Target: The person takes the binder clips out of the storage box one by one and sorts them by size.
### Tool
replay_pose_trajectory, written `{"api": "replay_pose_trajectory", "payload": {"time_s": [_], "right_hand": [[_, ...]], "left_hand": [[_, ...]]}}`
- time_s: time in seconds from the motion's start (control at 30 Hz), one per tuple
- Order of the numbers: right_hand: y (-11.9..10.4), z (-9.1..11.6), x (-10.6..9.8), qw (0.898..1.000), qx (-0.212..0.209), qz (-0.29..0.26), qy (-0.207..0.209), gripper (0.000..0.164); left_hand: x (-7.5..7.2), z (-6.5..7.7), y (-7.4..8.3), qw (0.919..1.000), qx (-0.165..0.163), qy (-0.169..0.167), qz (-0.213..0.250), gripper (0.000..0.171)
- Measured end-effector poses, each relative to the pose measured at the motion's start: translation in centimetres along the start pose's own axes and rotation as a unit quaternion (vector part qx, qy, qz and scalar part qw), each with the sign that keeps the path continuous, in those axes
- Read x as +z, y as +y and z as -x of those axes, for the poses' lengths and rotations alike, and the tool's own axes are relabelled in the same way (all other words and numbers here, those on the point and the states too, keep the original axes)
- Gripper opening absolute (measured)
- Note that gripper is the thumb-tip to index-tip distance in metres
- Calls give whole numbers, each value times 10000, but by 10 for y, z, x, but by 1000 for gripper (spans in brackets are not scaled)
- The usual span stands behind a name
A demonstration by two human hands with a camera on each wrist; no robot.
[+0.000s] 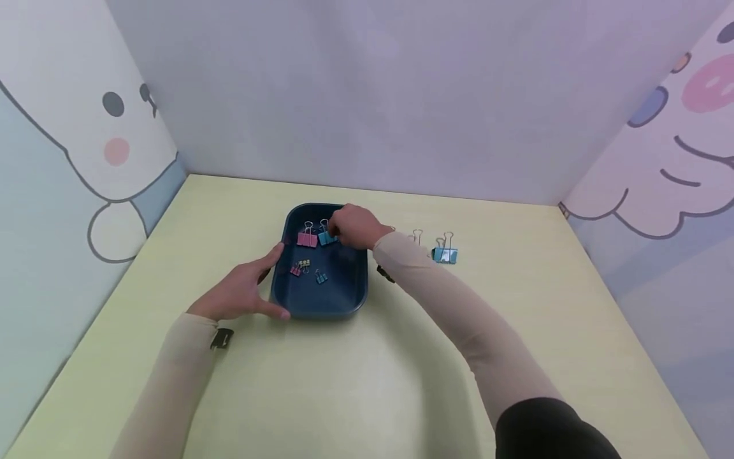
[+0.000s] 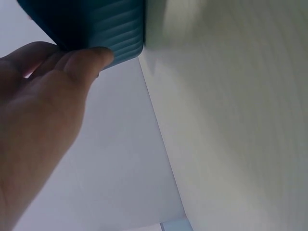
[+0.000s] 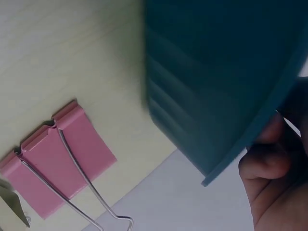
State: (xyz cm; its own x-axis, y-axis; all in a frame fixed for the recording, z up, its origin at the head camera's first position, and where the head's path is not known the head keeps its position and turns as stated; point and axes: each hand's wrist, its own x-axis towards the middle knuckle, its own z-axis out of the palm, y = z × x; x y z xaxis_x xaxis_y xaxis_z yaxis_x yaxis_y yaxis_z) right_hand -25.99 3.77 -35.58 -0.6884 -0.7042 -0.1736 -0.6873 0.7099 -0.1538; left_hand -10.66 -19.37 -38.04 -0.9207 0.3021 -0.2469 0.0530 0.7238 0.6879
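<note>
My left hand (image 1: 243,290) lies against the left wall of a dark blue tray (image 1: 321,303), fingers and thumb spread around its near-left side. In the left wrist view, the fingertips touch the tray's ribbed outer wall (image 2: 118,29). Over the tray's far right rim, my right hand (image 1: 358,227) reaches in with curled fingers and pinches a blue binder clip (image 1: 327,238). Just left of that clip sits a large pink binder clip (image 1: 306,240). Small pink (image 1: 295,271), yellow (image 1: 304,262) and blue binder clips (image 1: 321,277) lie nearer. The right fingertips are mostly hidden.
On the table (image 1: 321,382), right of the tray, stands a light blue binder clip (image 1: 445,255). Wire handles (image 1: 418,236) show behind the right forearm. The right wrist view shows another pink binder clip (image 3: 62,159) beside the tray. A pale wall (image 1: 367,95) rises behind the table.
</note>
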Motion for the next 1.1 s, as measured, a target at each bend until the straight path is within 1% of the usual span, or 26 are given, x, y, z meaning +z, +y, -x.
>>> {"api": "replay_pose_trajectory", "payload": {"time_s": [0.2, 0.33, 0.5, 0.63, 0.73, 0.8, 0.87, 0.97, 1.1], "right_hand": [[-4, -3, 8, 9986, -7, 521, -41, 19], [-6, -2, 13, 9945, 8, 1044, 12, 14], [-8, 2, 18, 9855, -67, 1681, 216, 14], [-7, 4, 20, 9804, -166, 1910, 444, 19], [-5, 6, 16, 9860, -31, 1569, 569, 22], [-4, 7, 12, 9922, 154, 1051, 650, 20], [-2, 8, 7, 9954, 319, 482, 770, 18], [0, 8, 2, 9943, 472, -204, 930, 20], [2, 10, -3, 9903, 486, -714, 1086, 20]], "left_hand": [[0, 0, -1, 9999, 76, 21, -128, 135], [3, -2, -3, 9998, 122, 17, -141, 134], [7, -2, -3, 9999, 76, 0, -151, 135], [7, -2, -2, 9998, 90, 27, -164, 135], [7, -1, -1, 9998, 119, 26, -179, 135], [7, -1, 0, 9997, 121, 24, -186, 136], [6, -1, 1, 9998, 136, 32, -174, 136], [5, 0, 0, 9997, 115, 46, -193, 136], [3, 0, -1, 9996, 71, 56, -254, 137]]}}
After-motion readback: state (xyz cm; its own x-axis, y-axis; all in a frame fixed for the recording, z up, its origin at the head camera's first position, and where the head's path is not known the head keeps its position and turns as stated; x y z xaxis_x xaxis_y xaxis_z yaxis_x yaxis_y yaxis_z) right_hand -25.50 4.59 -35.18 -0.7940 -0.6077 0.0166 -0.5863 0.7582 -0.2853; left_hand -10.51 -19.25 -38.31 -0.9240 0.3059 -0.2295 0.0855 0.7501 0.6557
